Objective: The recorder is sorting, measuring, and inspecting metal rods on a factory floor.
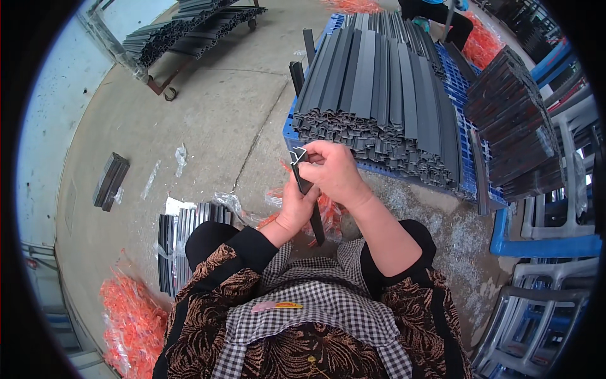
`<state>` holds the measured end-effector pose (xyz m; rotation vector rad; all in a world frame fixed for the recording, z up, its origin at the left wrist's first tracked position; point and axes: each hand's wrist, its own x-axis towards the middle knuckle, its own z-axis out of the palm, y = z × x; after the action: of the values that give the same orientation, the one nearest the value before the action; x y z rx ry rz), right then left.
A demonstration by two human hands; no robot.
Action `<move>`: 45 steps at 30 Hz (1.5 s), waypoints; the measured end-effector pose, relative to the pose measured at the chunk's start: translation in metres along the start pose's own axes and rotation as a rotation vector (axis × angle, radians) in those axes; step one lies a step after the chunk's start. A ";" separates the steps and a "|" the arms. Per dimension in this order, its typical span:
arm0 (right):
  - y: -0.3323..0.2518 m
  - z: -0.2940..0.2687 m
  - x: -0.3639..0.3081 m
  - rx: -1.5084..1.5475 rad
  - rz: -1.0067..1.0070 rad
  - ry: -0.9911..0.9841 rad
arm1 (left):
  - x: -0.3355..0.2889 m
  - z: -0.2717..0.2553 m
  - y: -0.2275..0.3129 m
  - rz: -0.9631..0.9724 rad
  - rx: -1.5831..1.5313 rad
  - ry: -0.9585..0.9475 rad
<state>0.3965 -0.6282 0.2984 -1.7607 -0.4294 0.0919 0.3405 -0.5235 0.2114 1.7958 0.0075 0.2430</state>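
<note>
In front of my body I hold a dark grey metal profile (pixel 316 224) that slants upward, its bright cut end showing at the top. My left hand (pixel 294 207) is closed round its middle from below. At the upper end my right hand (pixel 338 175) is closed, with thumb and bent fingers pressed on the profile near the cut edge. Whether a small piece is also between those fingers is hidden. Just beyond my hands lies a large stack of similar dark profiles (pixel 379 82) on a blue plastic pallet (pixel 466 95), cut ends toward me.
A smaller bundle of profiles (pixel 183 243) lies by my left leg, with a short bundle (pixel 111 181) farther left. Orange plastic strands (pixel 132 316) heap at lower left. A wheeled rack (pixel 163 85) stands far left. Grey metal frames (pixel 536 316) are at right; another person (pixel 464 28) is behind the pallet.
</note>
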 end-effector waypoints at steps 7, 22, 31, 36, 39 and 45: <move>-0.004 0.005 0.003 -0.184 -0.332 0.280 | 0.003 -0.001 0.021 -0.026 -0.086 0.009; -0.023 0.007 -0.010 -0.226 -0.164 0.170 | 0.003 -0.002 0.010 0.049 0.083 0.122; 0.009 0.007 0.004 0.099 0.078 0.054 | 0.018 -0.022 0.046 0.001 -0.287 0.176; 0.008 0.011 0.001 0.278 0.039 -0.009 | 0.027 -0.038 0.052 -0.024 -0.472 0.167; -0.013 0.009 -0.003 0.173 -0.237 0.000 | 0.020 -0.043 0.051 -0.088 -0.500 0.149; -0.030 0.009 -0.003 -0.113 -0.304 0.014 | 0.011 -0.036 0.057 -0.083 -0.364 0.090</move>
<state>0.3840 -0.6160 0.3246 -1.7845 -0.6985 -0.1630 0.3385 -0.5012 0.2759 1.4186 0.0956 0.2484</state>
